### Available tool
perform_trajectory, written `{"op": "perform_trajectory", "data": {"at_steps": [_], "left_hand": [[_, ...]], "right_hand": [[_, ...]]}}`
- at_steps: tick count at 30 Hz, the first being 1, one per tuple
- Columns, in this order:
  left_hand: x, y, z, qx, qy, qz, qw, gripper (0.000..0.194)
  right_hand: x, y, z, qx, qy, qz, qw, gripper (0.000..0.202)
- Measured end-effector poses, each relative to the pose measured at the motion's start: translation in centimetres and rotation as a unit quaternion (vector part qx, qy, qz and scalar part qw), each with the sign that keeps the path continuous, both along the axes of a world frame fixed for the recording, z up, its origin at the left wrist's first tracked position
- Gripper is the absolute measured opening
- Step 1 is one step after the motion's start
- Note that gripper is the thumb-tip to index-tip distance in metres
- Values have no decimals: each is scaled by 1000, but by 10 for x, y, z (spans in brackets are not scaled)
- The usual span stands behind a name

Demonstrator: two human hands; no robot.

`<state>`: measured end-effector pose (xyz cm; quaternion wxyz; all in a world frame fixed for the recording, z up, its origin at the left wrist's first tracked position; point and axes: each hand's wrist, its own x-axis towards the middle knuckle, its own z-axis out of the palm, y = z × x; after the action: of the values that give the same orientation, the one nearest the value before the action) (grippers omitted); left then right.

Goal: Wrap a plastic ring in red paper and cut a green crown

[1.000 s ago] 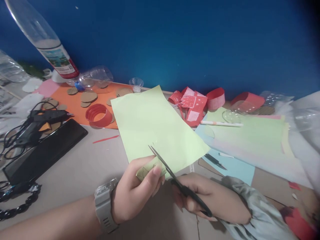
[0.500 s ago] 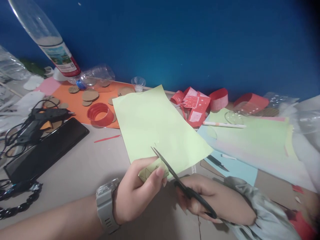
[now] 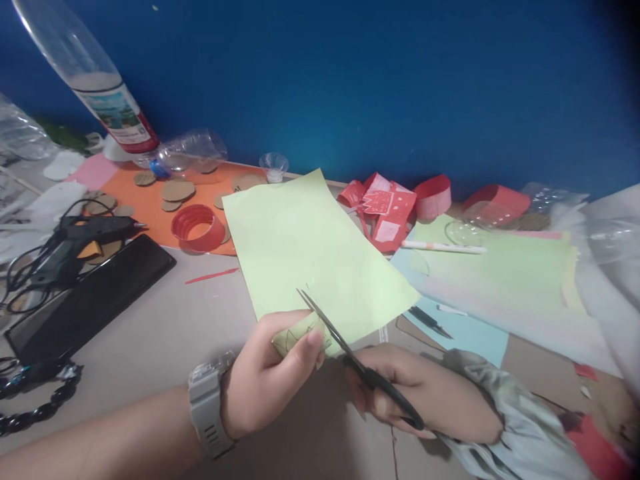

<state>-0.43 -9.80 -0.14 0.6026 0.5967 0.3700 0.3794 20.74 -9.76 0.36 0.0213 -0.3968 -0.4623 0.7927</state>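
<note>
My left hand (image 3: 273, 380), with a grey watch at its wrist, pinches a small green paper piece (image 3: 293, 337) marked with dark zigzag lines. My right hand (image 3: 415, 393) grips black-handled scissors (image 3: 370, 377) by the loops. The slim blades point up and left, nearly together, and pass along the right edge of the small piece. Beneath the blade tips, a large light green sheet (image 3: 305, 240) lies on the grey table.
At left are a glue gun (image 3: 63, 247), a black phone (image 3: 95, 300) and a beaded bracelet (image 3: 40, 407). A tall bottle (image 3: 115, 113) and red ring (image 3: 197, 228) stand behind. Red paper pieces (image 3: 390, 213), a white pen (image 3: 443, 247) and a craft knife (image 3: 431, 322) lie right.
The whole view has shifted slightly, with everything a little further left. My hands keep nearly the same pose around the paper piece and the scissors.
</note>
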Motion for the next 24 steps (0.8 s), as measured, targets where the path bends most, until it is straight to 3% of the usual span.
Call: {"op": "perform_trajectory", "data": {"at_steps": [7,13,19,24], "left_hand": [[1,1,1,8,8,1,1000,42],[0,1,-2,-31,-29,-6,999,44],[0,-1,-5,-54,-52,-2,997,36],[2,2,0,0,12,36,999,36]], "right_hand": [[0,0,0,-2,17,-7,1000,19],[1,-1,-4,-19,6,-19,1000,18],[1,-3,-9,3,83,-43,996,37],[-4,-2,-4,25,68,-47,996,48]]}}
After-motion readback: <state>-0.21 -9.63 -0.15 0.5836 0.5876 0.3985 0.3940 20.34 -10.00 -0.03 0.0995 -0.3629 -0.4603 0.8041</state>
